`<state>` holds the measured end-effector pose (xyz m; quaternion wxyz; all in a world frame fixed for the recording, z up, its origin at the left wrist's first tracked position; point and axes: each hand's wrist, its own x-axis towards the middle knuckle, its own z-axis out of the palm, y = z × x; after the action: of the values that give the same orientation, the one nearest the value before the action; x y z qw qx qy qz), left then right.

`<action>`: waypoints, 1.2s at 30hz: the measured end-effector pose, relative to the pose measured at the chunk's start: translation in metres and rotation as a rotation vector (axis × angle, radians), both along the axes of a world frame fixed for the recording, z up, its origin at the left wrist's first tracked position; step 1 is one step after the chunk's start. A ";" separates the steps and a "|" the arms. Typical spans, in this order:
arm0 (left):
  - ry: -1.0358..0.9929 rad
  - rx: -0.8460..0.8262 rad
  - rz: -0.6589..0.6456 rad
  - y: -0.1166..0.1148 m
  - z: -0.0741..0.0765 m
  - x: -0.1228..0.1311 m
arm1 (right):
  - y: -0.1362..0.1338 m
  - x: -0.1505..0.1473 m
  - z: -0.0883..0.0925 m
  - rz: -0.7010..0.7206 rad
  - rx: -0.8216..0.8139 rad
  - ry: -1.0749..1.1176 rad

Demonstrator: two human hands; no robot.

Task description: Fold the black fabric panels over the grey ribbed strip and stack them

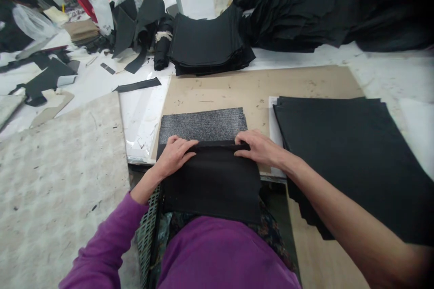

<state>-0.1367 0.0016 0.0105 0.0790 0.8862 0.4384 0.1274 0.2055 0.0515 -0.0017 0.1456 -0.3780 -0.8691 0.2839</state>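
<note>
A black fabric piece [212,180] lies folded over the table's front edge and hangs toward my lap. Its folded top edge overlaps a grey textured fabric rectangle [203,125] on the brown cardboard sheet [244,88]. My left hand [174,154] presses on the left end of the fold, fingers curled on the cloth. My right hand [259,146] pinches the right end of the same fold.
A stack of large black sheets [349,144] lies at the right. A pile of folded black pieces [206,45] sits behind the cardboard, with heaps of black cloth [305,4] at the back right. Scraps, bottles and paper clutter the far left. A mesh basket [147,230] is below.
</note>
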 end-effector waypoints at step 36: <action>-0.172 0.032 -0.039 0.034 -0.024 0.109 | -0.004 0.041 -0.020 -0.136 0.072 0.243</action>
<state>-0.0274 0.0351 -0.0137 0.1048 0.8815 0.4105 0.2083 0.2465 0.0470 -0.0218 0.2819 -0.3937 -0.8270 0.2856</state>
